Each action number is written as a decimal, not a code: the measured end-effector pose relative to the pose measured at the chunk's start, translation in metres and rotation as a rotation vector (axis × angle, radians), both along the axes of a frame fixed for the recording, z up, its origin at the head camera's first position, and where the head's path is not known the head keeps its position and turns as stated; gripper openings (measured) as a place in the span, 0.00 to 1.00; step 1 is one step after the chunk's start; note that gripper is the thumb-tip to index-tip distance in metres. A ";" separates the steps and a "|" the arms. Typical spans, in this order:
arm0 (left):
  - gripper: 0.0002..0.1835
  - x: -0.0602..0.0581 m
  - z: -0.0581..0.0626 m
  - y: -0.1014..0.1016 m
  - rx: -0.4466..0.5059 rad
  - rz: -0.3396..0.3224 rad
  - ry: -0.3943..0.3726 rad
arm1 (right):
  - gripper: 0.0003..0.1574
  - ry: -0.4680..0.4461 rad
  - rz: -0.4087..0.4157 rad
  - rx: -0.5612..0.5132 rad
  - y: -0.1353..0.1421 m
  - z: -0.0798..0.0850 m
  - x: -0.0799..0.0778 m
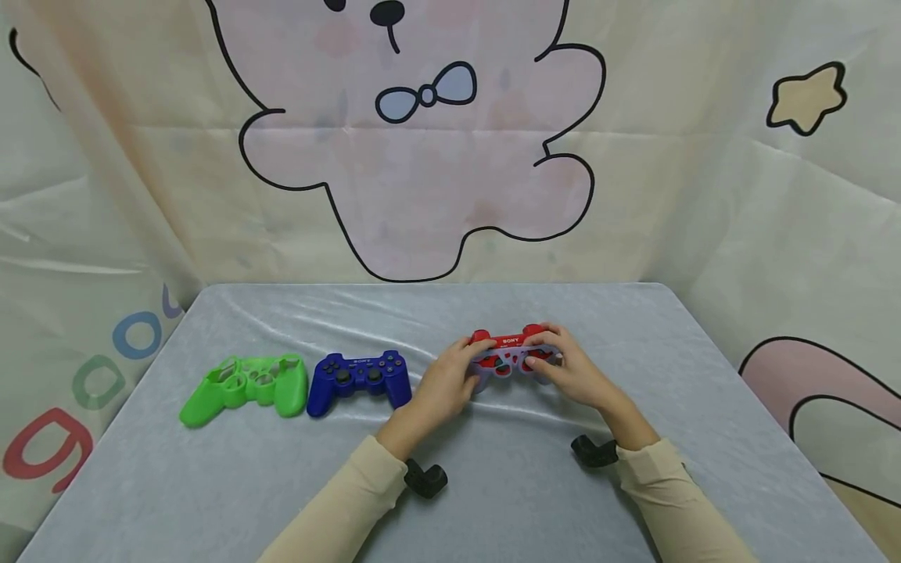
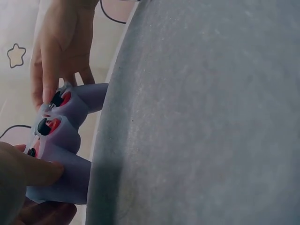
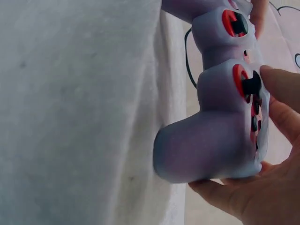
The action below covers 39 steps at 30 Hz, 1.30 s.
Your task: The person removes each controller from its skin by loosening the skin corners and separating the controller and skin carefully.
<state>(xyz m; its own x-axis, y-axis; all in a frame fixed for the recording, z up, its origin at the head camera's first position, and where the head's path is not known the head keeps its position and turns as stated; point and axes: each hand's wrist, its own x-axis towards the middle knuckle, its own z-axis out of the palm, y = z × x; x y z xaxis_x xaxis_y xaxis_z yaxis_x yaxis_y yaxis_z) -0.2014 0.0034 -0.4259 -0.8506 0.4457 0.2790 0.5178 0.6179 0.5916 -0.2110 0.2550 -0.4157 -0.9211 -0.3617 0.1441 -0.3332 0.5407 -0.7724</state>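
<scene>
Stretching lengthwise from 9 to 3 o'clock, the lilac-sleeved red controller (image 1: 511, 342) is held between the left hand (image 1: 445, 381), gripping at 9, and the right hand (image 1: 575, 369), gripping at 3.

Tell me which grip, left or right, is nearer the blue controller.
Left. In the head view, the left grip is just right of the blue controller; the right grip is farther right, at the right side of the red controller.
</scene>
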 end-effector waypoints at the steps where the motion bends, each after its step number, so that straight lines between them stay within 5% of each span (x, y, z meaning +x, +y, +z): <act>1: 0.33 0.000 0.000 0.000 0.001 -0.001 0.008 | 0.12 0.007 0.002 -0.001 -0.001 0.001 0.001; 5: 0.33 0.001 -0.001 0.001 -0.005 -0.004 0.038 | 0.05 0.033 -0.001 0.000 -0.004 0.004 0.003; 10: 0.34 0.001 0.000 0.002 -0.015 -0.015 0.052 | 0.07 -0.040 -0.011 -0.044 -0.004 0.005 0.003; 17: 0.33 -0.001 -0.001 0.001 0.001 -0.032 0.108 | 0.11 -0.140 0.035 -0.109 0.007 0.003 -0.002; 22: 0.33 -0.003 -0.002 0.001 0.003 -0.028 0.094 | 0.07 -0.131 0.093 -0.070 0.011 0.005 -0.003; 26: 0.33 -0.003 -0.002 0.001 -0.015 -0.019 0.065 | 0.15 -0.075 0.117 0.003 0.007 0.008 -0.001; 30: 0.33 -0.003 -0.002 0.001 -0.013 -0.017 0.050 | 0.21 0.042 0.053 0.098 -0.002 0.007 -0.001; 39: 0.33 -0.003 -0.002 0.001 -0.019 -0.010 0.035 | 0.18 0.183 -0.048 0.189 -0.012 0.004 0.001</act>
